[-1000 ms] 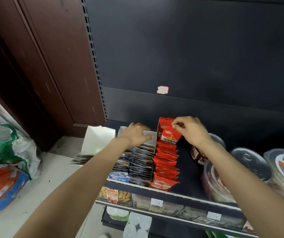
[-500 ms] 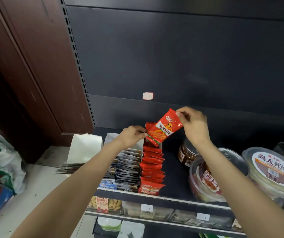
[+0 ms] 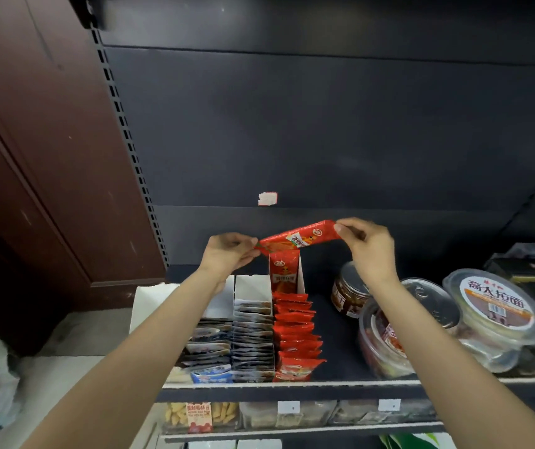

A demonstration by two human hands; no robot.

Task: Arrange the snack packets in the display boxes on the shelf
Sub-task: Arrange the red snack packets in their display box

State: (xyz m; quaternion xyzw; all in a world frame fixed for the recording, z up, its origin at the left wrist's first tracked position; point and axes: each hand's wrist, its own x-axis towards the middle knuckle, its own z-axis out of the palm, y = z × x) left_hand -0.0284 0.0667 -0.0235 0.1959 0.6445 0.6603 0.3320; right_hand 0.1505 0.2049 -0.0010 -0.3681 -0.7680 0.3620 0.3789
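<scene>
The print on the red packet (image 3: 298, 238) is too blurred to read, and the left arm covers part of the white display boxes (image 3: 253, 288). Both arms reach up: the left hand (image 3: 227, 254) pinches the packet's lower end, the right hand (image 3: 364, 243) pinches its upper end, stretching it above the red row (image 3: 295, 335). A moment ago only the right hand held it, lower down.
</scene>
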